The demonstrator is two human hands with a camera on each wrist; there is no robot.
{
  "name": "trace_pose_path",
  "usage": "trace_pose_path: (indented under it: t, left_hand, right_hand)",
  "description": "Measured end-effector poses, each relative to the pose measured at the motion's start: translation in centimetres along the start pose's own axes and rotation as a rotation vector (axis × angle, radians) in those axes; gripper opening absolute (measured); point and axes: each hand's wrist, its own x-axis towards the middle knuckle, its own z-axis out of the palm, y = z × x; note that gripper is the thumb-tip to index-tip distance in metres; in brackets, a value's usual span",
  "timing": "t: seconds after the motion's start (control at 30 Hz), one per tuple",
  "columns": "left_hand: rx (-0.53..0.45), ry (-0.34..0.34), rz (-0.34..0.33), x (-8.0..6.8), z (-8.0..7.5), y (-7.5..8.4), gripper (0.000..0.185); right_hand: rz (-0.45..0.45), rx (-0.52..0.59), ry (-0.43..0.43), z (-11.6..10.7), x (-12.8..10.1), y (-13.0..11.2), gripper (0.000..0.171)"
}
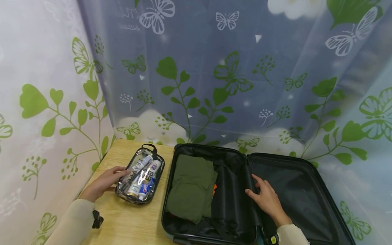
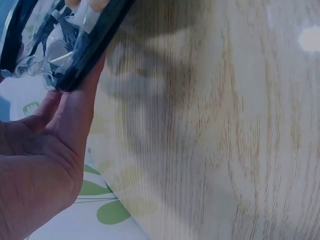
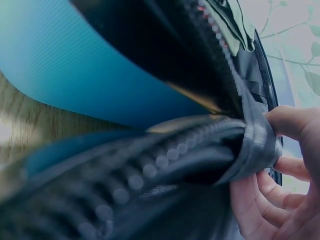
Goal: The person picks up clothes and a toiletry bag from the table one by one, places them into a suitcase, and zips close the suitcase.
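A clear toiletry pouch [image 1: 141, 177] with a black rim and several tubes inside lies on the wooden table [image 1: 128, 217]. My left hand [image 1: 108, 179] rests against its left edge with the fingers fairly straight. In the left wrist view the fingers [image 2: 75, 105] touch the pouch rim [image 2: 75, 60]. To the right an open black suitcase [image 1: 303, 204] lies flat, with a folded green garment [image 1: 191, 187] in its left half. My right hand [image 1: 263, 195] sits at the centre hinge. In the right wrist view the thumb and fingers [image 3: 285, 125] pinch the black lining flap [image 3: 252, 150] by the zipper.
A patterned curtain [image 1: 214, 85] with green leaves and butterflies hangs close behind and to both sides. A bit of orange [image 1: 215, 187] shows beside the green garment. The suitcase's blue outer shell [image 3: 100, 65] shows above the table [image 2: 225, 125].
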Motion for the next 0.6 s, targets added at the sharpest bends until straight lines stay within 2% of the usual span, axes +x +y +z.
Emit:
trace_pose_path:
  t: [0.17, 0.37, 0.6]
  left_hand:
    - [-0.016, 0.000, 0.016, -0.7, 0.4, 0.4, 0.089]
    - [-0.045, -0.022, 0.084, -1.2, 0.7, 1.0, 0.087]
    - [-0.077, 0.004, 0.137, -1.6, 0.8, 1.5, 0.078]
  right_hand:
    - [0.002, 0.004, -0.004, 0.0, -0.1, 0.0, 0.079]
    - [0.009, 0.009, -0.006, -0.1, -0.1, 0.0, 0.079]
    - [0.007, 0.004, -0.009, -0.2, -0.1, -0.1, 0.079]
